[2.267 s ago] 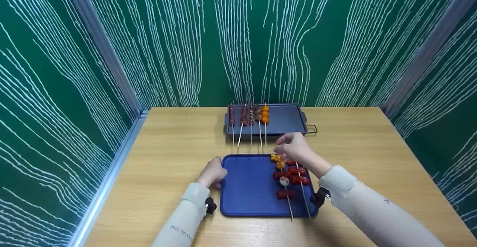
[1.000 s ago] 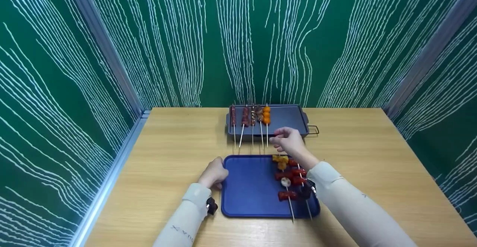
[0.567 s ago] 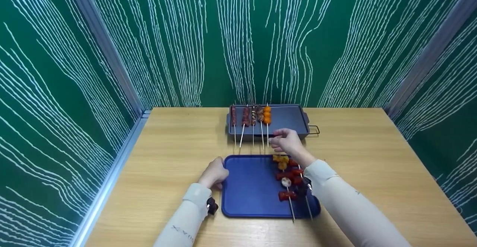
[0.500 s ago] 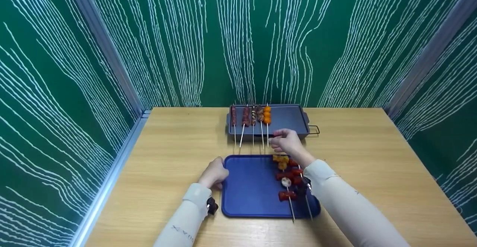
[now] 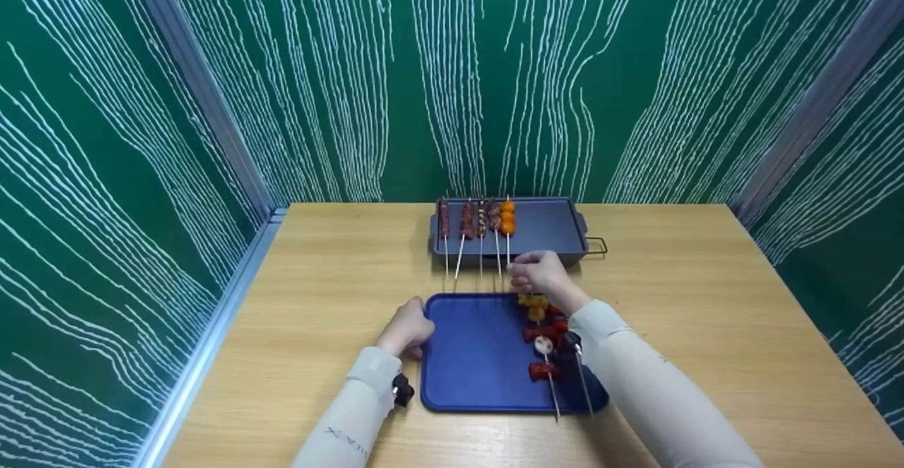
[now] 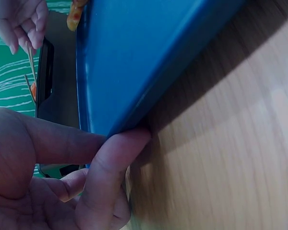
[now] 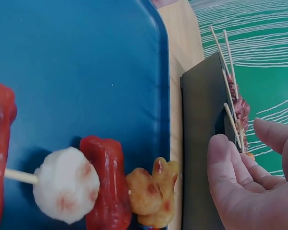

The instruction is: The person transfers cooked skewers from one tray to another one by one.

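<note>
My left hand [image 5: 406, 328] pinches the left rim of the blue tray [image 5: 480, 355] between thumb and finger, plain in the left wrist view. On the tray's right side lie two skewers; one carries yellow pieces, red pieces [image 7: 105, 182] and a white round slice [image 7: 66, 184]. My right hand [image 5: 542, 274] is above the tray's far edge, beside the bare stick end of the orange-ball skewer [image 5: 507, 217]. In the right wrist view its thumb and fingers stand apart near the sticks; contact with a stick cannot be made out.
Behind the tray stands a dark grill pan [image 5: 544, 224] with a wire handle [image 5: 597, 245] on its right. Several skewers of meat [image 5: 466, 221] lie on its left half, sticks jutting toward me. Green white-streaked panels [image 5: 452, 80] enclose the wooden table [image 5: 339, 277].
My right hand has moved left from above the tray's skewers to beside the orange-ball skewer's stick, dipping slightly toward me lately. The left hand keeps its hold on the tray.
</note>
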Demonstrator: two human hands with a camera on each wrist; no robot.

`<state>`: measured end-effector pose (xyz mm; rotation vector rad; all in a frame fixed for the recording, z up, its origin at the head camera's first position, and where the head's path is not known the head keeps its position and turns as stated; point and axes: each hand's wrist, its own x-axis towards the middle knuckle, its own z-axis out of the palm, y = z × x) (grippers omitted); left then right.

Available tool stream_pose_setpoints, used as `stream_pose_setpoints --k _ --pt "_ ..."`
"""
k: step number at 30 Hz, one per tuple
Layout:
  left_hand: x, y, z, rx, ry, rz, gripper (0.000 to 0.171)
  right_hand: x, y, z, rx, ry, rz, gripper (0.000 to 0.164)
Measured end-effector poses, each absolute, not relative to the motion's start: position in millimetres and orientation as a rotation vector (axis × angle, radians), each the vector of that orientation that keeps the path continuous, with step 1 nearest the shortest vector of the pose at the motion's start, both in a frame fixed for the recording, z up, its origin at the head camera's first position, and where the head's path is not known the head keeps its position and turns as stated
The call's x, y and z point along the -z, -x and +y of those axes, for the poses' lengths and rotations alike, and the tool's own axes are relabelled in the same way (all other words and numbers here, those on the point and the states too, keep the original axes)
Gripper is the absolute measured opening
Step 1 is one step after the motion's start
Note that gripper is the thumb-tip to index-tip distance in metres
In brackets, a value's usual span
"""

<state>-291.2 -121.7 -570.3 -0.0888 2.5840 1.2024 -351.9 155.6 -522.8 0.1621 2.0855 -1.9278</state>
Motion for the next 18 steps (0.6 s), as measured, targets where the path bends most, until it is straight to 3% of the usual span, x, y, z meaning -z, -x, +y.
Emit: stream_pose_setpoints --k 3,18 --pt "572 291 -122 -1.206 0.083 2.590 0.015 525 354 154 1.888 -0.173 2.118 0.027" --pt "572 291 -121 -1.228 0.108 2.579 0.015 529 366 153 1.892 -0.315 2.001 0.039"
